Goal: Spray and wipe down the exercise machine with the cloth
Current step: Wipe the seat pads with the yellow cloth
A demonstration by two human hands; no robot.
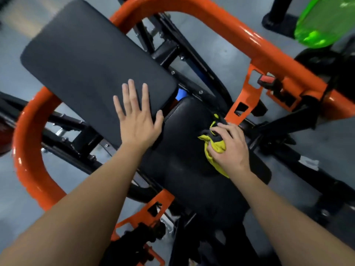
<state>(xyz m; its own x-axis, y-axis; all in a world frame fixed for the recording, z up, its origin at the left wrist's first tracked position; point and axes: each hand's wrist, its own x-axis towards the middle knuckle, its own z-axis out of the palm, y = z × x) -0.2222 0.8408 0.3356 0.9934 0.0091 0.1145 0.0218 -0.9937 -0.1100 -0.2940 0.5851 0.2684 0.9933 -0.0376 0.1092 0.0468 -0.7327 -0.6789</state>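
Note:
The exercise machine has an orange tube frame, a long black back pad and a black seat pad. My left hand lies flat with spread fingers on the near end of the back pad. My right hand grips a bunched yellow and black cloth and presses it on the seat pad's right side. No spray bottle is in view.
Black steel struts run under the pads. An orange bracket with a red lever stands right of the seat. A bright green object is at the top right. Grey floor surrounds the machine.

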